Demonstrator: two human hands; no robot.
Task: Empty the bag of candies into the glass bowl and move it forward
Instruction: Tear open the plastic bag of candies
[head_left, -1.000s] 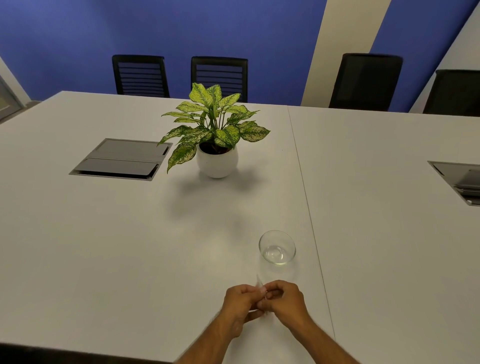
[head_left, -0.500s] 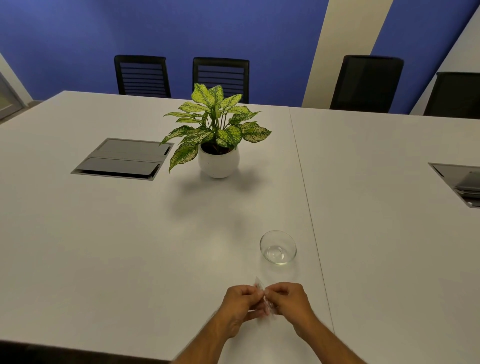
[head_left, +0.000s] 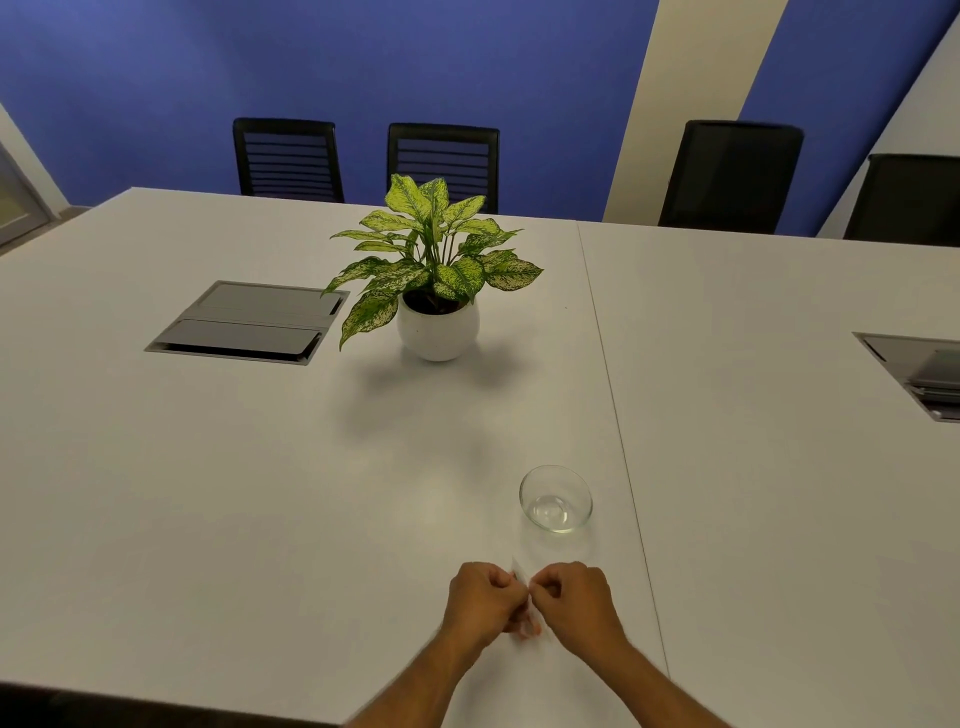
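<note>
Near the front edge of the white tabletop, my two hands meet knuckle to knuckle, just above the surface. My left hand and my right hand both pinch the small clear bag of candies between thumb and fingers, one on each side of it, with the fingers curled in tight. Most of the bag is hidden behind my fingers; only a thin transparent edge sticks up between the hands, and a pale pinkish patch shows low down between them. I cannot tell whether the bag is open or sealed.

Just beyond my hands, a little to the right, the glass bowl stands upright on the tabletop, apart from my hands and the bag. It is clear and holds no candies; only its glassy bottom shines through. It sits close to the left of the seam that divides the tabletop.

Farther away, near the middle of the left part, a leafy green plant grows in a round white pot. To its left a grey cable hatch lies flush in the surface, and a second hatch shows at the right edge. Four black chairs stand along the far side against a blue wall.
</note>
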